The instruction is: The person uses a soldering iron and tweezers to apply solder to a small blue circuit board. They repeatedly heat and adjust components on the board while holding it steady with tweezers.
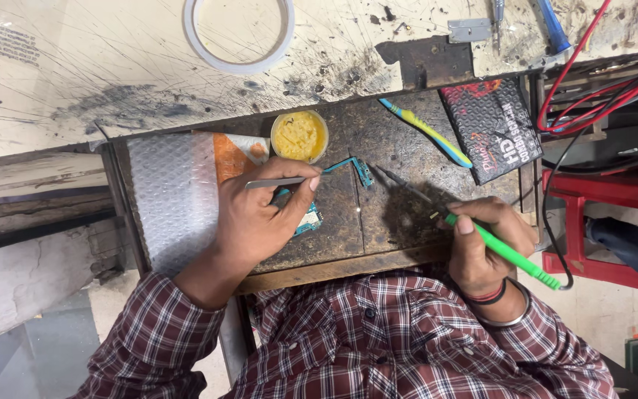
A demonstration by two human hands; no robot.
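Beside circuit board (356, 168), flux tin (299, 136), toothbrush (426, 131).

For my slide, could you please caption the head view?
Left hand holds tweezers, right hand a soldering iron.

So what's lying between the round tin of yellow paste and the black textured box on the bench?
In the head view, a yellow and blue toothbrush lies between the round tin of yellow paste and the black textured box.

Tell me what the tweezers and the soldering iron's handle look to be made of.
Tweezers in the left hand: bare metal by the look, grey with a dull shine. Soldering iron handle in the right hand: probably plastic, bright green, smooth and ribbed near the cord.
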